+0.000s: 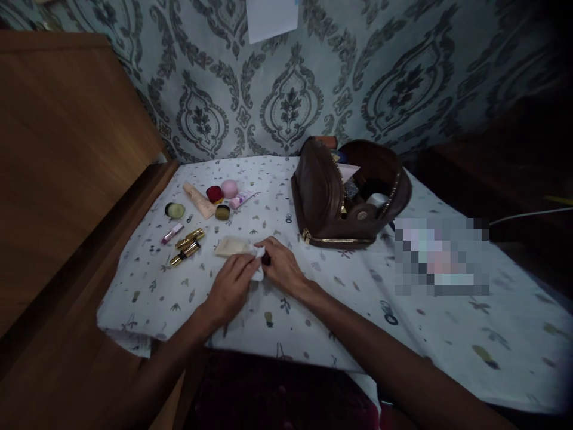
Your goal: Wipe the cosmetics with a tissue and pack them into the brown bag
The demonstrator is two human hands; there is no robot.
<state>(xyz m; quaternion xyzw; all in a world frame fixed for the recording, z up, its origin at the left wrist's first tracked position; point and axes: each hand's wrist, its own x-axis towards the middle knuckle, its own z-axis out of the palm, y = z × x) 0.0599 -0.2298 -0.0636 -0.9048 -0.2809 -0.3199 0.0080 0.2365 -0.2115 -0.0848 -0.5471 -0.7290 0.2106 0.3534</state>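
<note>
My left hand (234, 280) has its fingers closed on a crumpled white tissue (259, 272) over the table. Against it, my right hand (281, 264) is wrapped round a small dark item (266, 258), mostly hidden by the fingers; its kind cannot be told. Just beyond my left fingers lies a flat cream-coloured item (230, 246). To the left are two gold tubes (190, 239), a pink lip gloss tube (172, 233) and a green-lidded jar (174, 210). Behind these lie a peach squeeze tube (199, 200), a red jar (214, 193), a pink jar (230, 189) and a lilac tube (242, 199).
A brown cosmetic bag (322, 203) stands unzipped at the back right with several items inside. Farther right is a blurred-out patch (441, 257). A wooden cabinet (67, 149) rises on the left, and a patterned wall (286, 95) closes the table's back.
</note>
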